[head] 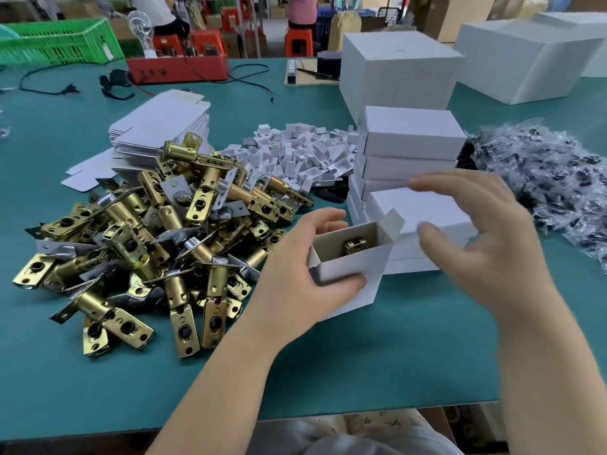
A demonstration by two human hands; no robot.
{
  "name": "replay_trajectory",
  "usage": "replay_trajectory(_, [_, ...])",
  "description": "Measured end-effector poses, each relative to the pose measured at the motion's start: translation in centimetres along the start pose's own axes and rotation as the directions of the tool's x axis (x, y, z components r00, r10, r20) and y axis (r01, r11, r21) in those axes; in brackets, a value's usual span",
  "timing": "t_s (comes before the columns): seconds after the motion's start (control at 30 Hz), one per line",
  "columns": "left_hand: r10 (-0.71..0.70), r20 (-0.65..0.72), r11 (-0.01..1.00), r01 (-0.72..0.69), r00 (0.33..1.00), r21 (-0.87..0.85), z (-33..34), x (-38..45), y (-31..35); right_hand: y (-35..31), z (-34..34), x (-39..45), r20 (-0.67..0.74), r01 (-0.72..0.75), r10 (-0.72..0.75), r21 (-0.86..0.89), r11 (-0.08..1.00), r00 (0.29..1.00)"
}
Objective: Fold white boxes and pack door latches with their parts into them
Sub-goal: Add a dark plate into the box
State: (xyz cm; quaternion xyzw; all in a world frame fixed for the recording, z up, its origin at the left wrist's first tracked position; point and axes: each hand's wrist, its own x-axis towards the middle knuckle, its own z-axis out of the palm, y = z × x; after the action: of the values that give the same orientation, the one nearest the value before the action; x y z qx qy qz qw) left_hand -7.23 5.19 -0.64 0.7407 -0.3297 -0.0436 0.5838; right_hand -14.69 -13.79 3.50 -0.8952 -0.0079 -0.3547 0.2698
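Latch box (353, 267), end flap up, pinched in left hand (295, 274) near bench front edge; right hand (476, 238) spread, empty. Brass latch (354, 246) could snag closing flap.

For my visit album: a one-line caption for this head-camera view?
Left hand grips an open white box holding a brass latch; right hand hovers beside it.

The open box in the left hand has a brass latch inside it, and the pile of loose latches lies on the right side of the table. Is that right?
Not quite. The open box, gripped by the left hand, does hold a brass latch, but the head view shows the pile of loose latches on the left side of the table, not the right.
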Motion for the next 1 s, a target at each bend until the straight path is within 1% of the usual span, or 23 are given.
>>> replay_trajectory(0.07, [0.004,0.018,1.0,-0.004,1.0,0.015,-0.1,0.1,0.0,2.2,-0.9,-0.8,0.154,-0.101,0.112,-0.073,0.992,0.982])
replay_trajectory(0.1, [0.011,0.021,1.0,-0.011,1.0,0.018,-0.1,0.1,-0.1,3.2,-1.0,-1.1,0.191,-0.138,0.157,-0.108,0.984,0.969])
replay_trajectory(0.17, [0.022,0.025,1.0,-0.023,0.999,0.014,-0.1,0.1,-0.1,4.4,-0.4,-1.4,0.154,-0.2,0.218,-0.126,0.972,0.964])
replay_trajectory(0.27, [0.03,0.025,1.0,-0.029,0.999,-0.001,0.0,0.1,-0.2,5.0,1.0,-1.5,0.049,-0.233,0.24,-0.118,0.965,0.97])
replay_trajectory(0.37, [0.024,0.012,1.0,-0.023,1.0,-0.019,0.0,0.1,-0.3,5.5,1.7,-1.4,0.009,-0.225,0.228,-0.126,0.966,0.974])
replay_trajectory(0.5, [0.037,-0.007,0.998,-0.038,0.999,-0.04,0.3,0.4,-0.4,5.7,1.9,-1.4,-0.003,-0.184,0.186,-0.134,0.974,0.983])
replay_trajectory(0.53, [0.043,-0.009,0.998,-0.043,0.999,-0.049,0.5,0.5,-0.4,5.6,1.8,-1.3,0.007,-0.185,0.187,-0.107,0.977,0.982])
replay_trajectory(0.6, [0.045,-0.015,0.997,-0.046,0.999,-0.056,1.0,0.8,-0.4,6.1,1.3,-0.8,-0.005,-0.255,0.255,0.037,0.966,0.967])
replay_trajectory(0.63, [0.039,-0.015,0.997,-0.039,0.999,-0.068,1.2,0.9,-0.5,6.8,0.8,-0.2,-0.044,-0.32,0.329,0.137,0.937,0.943])
replay_trajectory(0.67, [0.028,-0.014,0.995,-0.029,1.0,-0.093,1.2,1.1,-0.6,7.9,0.4,0.5,-0.092,-0.393,0.421,0.227,0.891,0.902])
replay_trajectory(0.7, [0.015,-0.011,0.992,-0.016,1.0,-0.124,1.2,1.2,-0.7,9.2,-0.1,1.3,-0.133,-0.47,0.512,0.254,0.845,0.849])
replay_trajectory(0.73, [0.002,-0.004,0.988,-0.002,1.0,-0.152,1.1,1.3,-0.9,10.6,-0.4,2.0,-0.138,-0.555,0.584,0.201,0.807,0.8])
replay_trajectory(0.77, [-0.009,0.005,0.985,0.01,1.0,-0.172,1.0,1.4,-1.0,12.1,-0.6,2.6,-0.111,-0.624,0.631,0.095,0.776,0.768])
replay_trajectory(0.8, [-0.016,0.015,0.983,0.019,1.0,-0.181,0.8,1.5,-1.1,13.4,-0.6,3.1,-0.076,-0.655,0.651,-0.031,0.755,0.755])
replay_trajectory(0.83, [-0.021,0.025,0.982,0.025,0.999,-0.185,0.8,1.6,-1.1,14.5,-0.5,3.4,-0.047,-0.65,0.651,-0.154,0.744,0.757])
replay_trajectory(0.9, [-0.031,0.04,0.98,0.038,0.999,-0.195,0.8,1.6,-1.2,15.7,0.1,3.9,-0.005,-0.581,0.62,-0.354,0.733,0.785])
replay_trajectory(0.97, [-0.038,0.049,0.977,0.048,0.998,-0.206,0.8,1.7,-1.2,16.0,0.8,3.9,0.047,-0.525,0.609,-0.458,0.717,0.792])
replay_trajectory(1.0, [-0.038,0.05,0.977,0.048,0.998,-0.208,0.8,1.7,-1.2,16.0,1.2,3.7,0.077,-0.521,0.628,-0.485,0.702,0.774])
